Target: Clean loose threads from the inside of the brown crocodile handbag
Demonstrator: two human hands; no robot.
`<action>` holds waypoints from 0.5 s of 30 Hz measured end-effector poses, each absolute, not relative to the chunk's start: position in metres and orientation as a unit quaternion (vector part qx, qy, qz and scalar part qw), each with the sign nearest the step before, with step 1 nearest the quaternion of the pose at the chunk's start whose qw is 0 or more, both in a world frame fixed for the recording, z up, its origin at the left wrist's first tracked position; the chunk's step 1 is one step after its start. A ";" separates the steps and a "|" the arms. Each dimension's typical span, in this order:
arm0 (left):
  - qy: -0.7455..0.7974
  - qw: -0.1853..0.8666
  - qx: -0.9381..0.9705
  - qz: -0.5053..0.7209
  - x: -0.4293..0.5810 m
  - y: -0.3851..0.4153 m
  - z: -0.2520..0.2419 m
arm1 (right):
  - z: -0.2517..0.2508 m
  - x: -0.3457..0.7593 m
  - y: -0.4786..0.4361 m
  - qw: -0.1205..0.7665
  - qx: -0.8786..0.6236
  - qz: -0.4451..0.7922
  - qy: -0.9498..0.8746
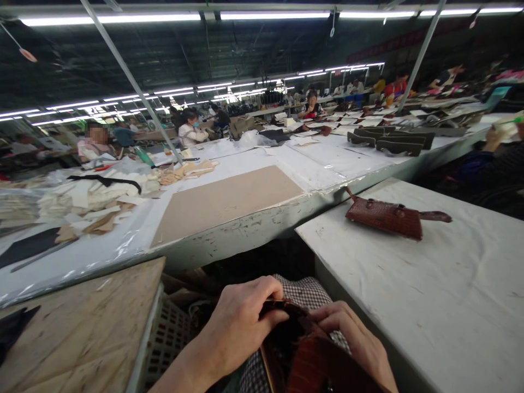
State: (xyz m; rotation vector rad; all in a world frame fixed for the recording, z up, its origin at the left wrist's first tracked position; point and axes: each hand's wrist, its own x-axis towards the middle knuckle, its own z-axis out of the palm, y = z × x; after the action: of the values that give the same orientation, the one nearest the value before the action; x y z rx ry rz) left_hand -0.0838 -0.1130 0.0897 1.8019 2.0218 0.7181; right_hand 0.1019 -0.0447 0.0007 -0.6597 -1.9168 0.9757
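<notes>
A brown leather bag [311,360] with a crocodile-like grain lies in my lap, its opening turned up toward me. My left hand [245,314] pinches the bag's rim between thumb and fingers. On the opposite side, my right hand [354,335] has its fingers curled over the edge; its thumb is hidden by the bag. Beneath is checked cloth [305,289] over my lap. A smaller reddish-brown leather piece [385,218] with a strap at one end rests on the white table [462,284] to my right.
A long white workbench [229,155] crosses ahead, bearing a tan board [229,202], pale material scraps [85,199] and dark green bag parts [393,141]. A plastic crate [167,335] and a brown board [77,327] stand at my left. Several people work farther back.
</notes>
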 end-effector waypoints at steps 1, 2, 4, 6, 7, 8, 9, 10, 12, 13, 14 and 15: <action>0.711 0.162 0.637 0.250 -0.084 -0.113 0.089 | 0.000 0.103 -0.045 0.427 -0.263 0.392 -0.771; 0.710 0.157 0.640 0.248 -0.084 -0.113 0.088 | 0.000 0.103 -0.045 0.422 -0.261 0.394 -0.774; 0.704 0.146 0.649 0.249 -0.085 -0.114 0.086 | -0.001 0.104 -0.045 0.415 -0.261 0.399 -0.775; 0.697 0.138 0.655 0.256 -0.085 -0.114 0.084 | 0.000 0.105 -0.045 0.413 -0.265 0.406 -0.771; 0.695 0.137 0.656 0.260 -0.085 -0.114 0.082 | 0.000 0.105 -0.046 0.414 -0.269 0.408 -0.768; 0.693 0.137 0.656 0.265 -0.085 -0.114 0.081 | 0.000 0.105 -0.046 0.415 -0.272 0.410 -0.765; 0.691 0.136 0.657 0.268 -0.086 -0.114 0.080 | 0.000 0.104 -0.046 0.418 -0.275 0.411 -0.762; 0.687 0.134 0.660 0.271 -0.086 -0.114 0.079 | 0.000 0.104 -0.047 0.422 -0.276 0.412 -0.759; 0.677 0.125 0.673 0.271 -0.086 -0.114 0.078 | 0.000 0.103 -0.048 0.429 -0.280 0.414 -0.753; 0.671 0.117 0.681 0.271 -0.086 -0.114 0.077 | -0.001 0.102 -0.048 0.431 -0.281 0.415 -0.750; 0.665 0.107 0.688 0.271 -0.085 -0.114 0.077 | -0.002 0.102 -0.048 0.434 -0.282 0.414 -0.749; 0.659 0.096 0.694 0.272 -0.085 -0.114 0.076 | -0.002 0.102 -0.048 0.436 -0.282 0.412 -0.748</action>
State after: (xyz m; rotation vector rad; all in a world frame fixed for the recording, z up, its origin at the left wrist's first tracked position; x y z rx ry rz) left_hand -0.0846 -0.1143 0.0764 2.0572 1.9530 0.8049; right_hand 0.1018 -0.0480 -0.0023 -0.7027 -1.8619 1.0256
